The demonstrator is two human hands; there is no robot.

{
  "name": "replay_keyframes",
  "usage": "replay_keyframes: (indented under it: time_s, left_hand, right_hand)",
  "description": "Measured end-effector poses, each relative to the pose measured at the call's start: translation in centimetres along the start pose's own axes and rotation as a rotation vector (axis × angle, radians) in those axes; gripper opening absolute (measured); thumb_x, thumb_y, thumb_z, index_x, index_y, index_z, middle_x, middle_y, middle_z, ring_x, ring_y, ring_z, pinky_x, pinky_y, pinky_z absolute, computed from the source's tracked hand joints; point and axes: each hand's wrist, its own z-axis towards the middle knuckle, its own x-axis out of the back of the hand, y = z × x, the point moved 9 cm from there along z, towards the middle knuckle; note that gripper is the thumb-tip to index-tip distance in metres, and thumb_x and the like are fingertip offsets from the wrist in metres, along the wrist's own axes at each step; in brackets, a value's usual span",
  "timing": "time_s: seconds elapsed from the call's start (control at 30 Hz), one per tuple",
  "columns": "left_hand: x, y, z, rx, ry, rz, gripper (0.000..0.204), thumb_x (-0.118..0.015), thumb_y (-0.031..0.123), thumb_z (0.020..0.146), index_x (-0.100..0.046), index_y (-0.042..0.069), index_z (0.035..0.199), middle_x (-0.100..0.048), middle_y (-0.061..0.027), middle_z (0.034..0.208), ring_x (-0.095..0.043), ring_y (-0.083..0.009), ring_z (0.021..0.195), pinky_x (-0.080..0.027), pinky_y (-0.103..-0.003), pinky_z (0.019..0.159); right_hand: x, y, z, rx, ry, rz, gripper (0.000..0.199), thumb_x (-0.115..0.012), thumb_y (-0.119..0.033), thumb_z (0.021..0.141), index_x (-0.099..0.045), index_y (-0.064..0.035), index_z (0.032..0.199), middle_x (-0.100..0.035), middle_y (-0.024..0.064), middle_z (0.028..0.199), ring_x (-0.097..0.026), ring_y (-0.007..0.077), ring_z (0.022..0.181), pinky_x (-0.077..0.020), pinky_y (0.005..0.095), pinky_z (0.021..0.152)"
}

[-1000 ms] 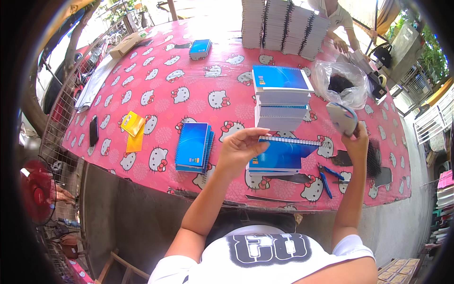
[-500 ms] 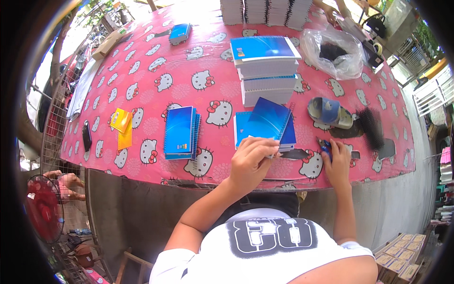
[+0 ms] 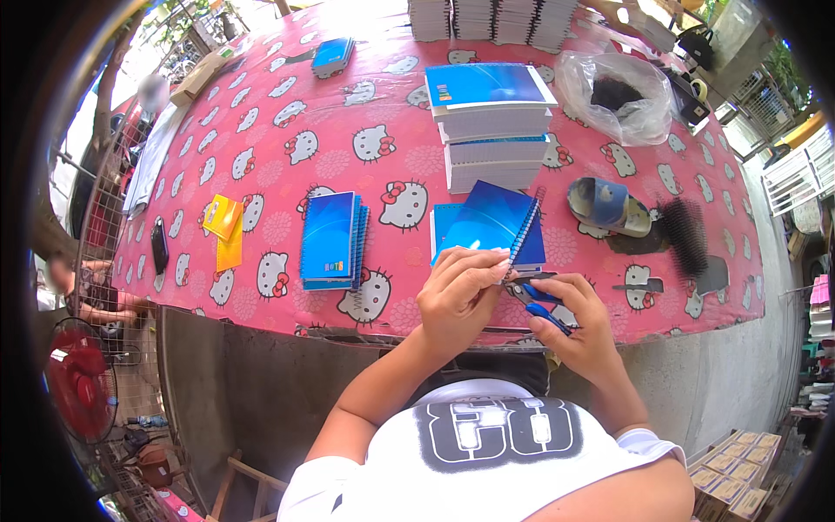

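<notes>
My left hand (image 3: 461, 291) pinches the near corner of a blue spiral notebook (image 3: 491, 216), by the lower end of its coil. That notebook lies slantwise over other blue notebooks (image 3: 445, 224). Blue-handled pliers (image 3: 546, 303) are in my right hand (image 3: 584, 326), their jaws at the coil's end beside my left fingertips. Whether the jaws touch the wire is hidden by the fingers. Left of my hands lies a small pile of blue spiral notebooks (image 3: 330, 242). Behind them rises a tall stack of notebooks (image 3: 491, 126) with a blue cover on top.
On the pink patterned tablecloth (image 3: 278, 187) lie yellow booklets (image 3: 224, 230), a dark phone (image 3: 160, 245), a slipper (image 3: 613, 207) and a black brush (image 3: 684, 235). A plastic bag (image 3: 613, 97) sits at the far right. More notebook stacks (image 3: 491, 22) stand at the back. A red fan (image 3: 83, 378) is at left.
My right hand has lifted the pliers from the table on the right and brought them left to the notebook's coil. My left hand has stayed nearly in place.
</notes>
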Motion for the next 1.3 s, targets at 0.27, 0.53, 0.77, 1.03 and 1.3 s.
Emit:
replay_keyframes:
  time_s: [0.27, 0.53, 0.77, 1.03, 1.3]
  left_hand:
    - [2.3, 0.8, 2.2, -0.129, -0.011, 0.007, 0.019, -0.072, -0.008, 0.075, -0.067, 0.003, 0.089, -0.072, -0.0122, 0.091, -0.068, -0.0210, 0.079, -0.050, -0.036, 0.075]
    - [17.8, 1.1, 6.8, 0.010, 0.376, 0.400, 0.019, -0.063, 0.006, 0.085, -0.067, 0.003, 0.104, -0.065, -0.0008, 0.077, -0.053, -0.0112, 0.072, -0.040, -0.034, 0.076]
    - [13.3, -14.0, 4.0, 0.208, -0.469, 0.798, 0.045, -0.058, 0.026, 0.088, -0.054, 0.017, 0.133, -0.060, -0.0108, 0.122, -0.053, -0.0269, 0.113, -0.023, -0.055, 0.106]
    - [9.1, -19.1, -0.7, 0.428, -0.691, 0.882, 0.062, -0.056, 0.035, 0.089, -0.035, 0.018, 0.145, -0.046, -0.0119, 0.139, -0.042, -0.0294, 0.129, -0.013, -0.070, 0.107]
    - [10.3, -17.4, 0.6, 0.344, -0.524, 0.950, 0.059, -0.056, 0.039, 0.091, -0.040, 0.014, 0.142, -0.049, -0.0127, 0.135, -0.047, -0.0296, 0.125, -0.013, -0.069, 0.107]
  right_hand:
    - [-1.4, 4.8, -1.1, -0.326, -0.069, 0.712, 0.037, -0.063, -0.024, 0.091, -0.059, 0.0026, 0.117, -0.063, 0.0131, 0.110, -0.060, 0.0219, 0.104, -0.0447, 0.0312, 0.092]
    - [7.5, 11.8, -4.6, -0.181, 0.347, -0.742, 0.043, -0.069, -0.018, 0.084, -0.059, 0.0005, 0.120, -0.054, 0.0180, 0.126, -0.055, 0.0327, 0.112, -0.0425, 0.0409, 0.097]
    - [-3.1, -5.0, 4.6, 0.391, -0.041, -0.482, 0.039, -0.070, -0.007, 0.073, -0.066, -0.0076, 0.111, -0.052, 0.0167, 0.126, -0.051, 0.0343, 0.114, -0.0447, 0.0431, 0.094]
    - [-10.3, -4.9, 9.4, 0.407, -0.366, -0.810, 0.032, -0.071, -0.008, 0.070, -0.070, -0.0109, 0.102, -0.060, 0.0095, 0.104, -0.059, 0.0276, 0.094, -0.0497, 0.0370, 0.075]
    - [-9.9, -5.6, 10.6, 0.447, -0.497, -0.663, 0.020, -0.069, -0.008, 0.074, -0.069, -0.0071, 0.094, -0.060, 0.0099, 0.093, -0.061, 0.0278, 0.085, -0.0506, 0.0376, 0.073]
